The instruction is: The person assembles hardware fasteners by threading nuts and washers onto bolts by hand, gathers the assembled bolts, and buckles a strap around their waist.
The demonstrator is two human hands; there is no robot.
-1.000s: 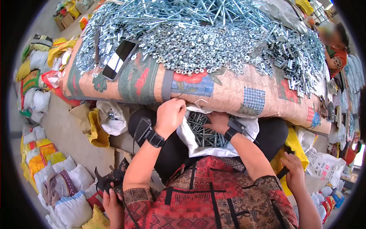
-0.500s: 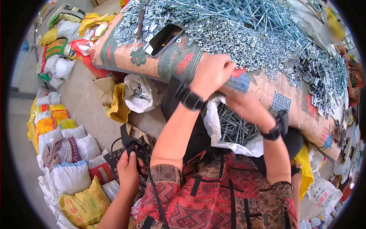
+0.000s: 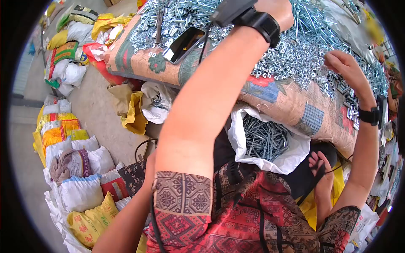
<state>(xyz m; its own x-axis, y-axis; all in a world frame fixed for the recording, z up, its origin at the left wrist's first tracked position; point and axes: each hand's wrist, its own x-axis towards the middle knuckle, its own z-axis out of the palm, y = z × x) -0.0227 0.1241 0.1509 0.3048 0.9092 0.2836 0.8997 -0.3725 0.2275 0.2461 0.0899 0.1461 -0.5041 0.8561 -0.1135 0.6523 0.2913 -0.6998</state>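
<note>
My left hand (image 3: 276,12) is over the heap of long bolts at the top edge, its fingers hidden. My right hand (image 3: 346,71) hovers above the nuts and metal sleeves on the right, its fingers curled; what they hold, if anything, cannot be made out. Loose nuts (image 3: 280,63) and long bolts (image 3: 312,21) cover the patterned, padded table (image 3: 291,103). An open white sack (image 3: 295,158) between my knees holds many bolts (image 3: 263,137). Neither hand touches the sack.
A phone (image 3: 183,45) lies at the table's left part. Another white bag (image 3: 156,99) and a yellow sack (image 3: 135,114) stand below its edge. Full sacks (image 3: 82,194) line the left floor. Another person's hand (image 3: 322,168) with a black cord is right of my sack; another arm (image 3: 126,211) reaches in lower left.
Both my hands have left the sack's opening and table edge. The left has moved up over the bolts, the right up and rightward over the small parts. The other person's right-side hand has come up beside the sack.
</note>
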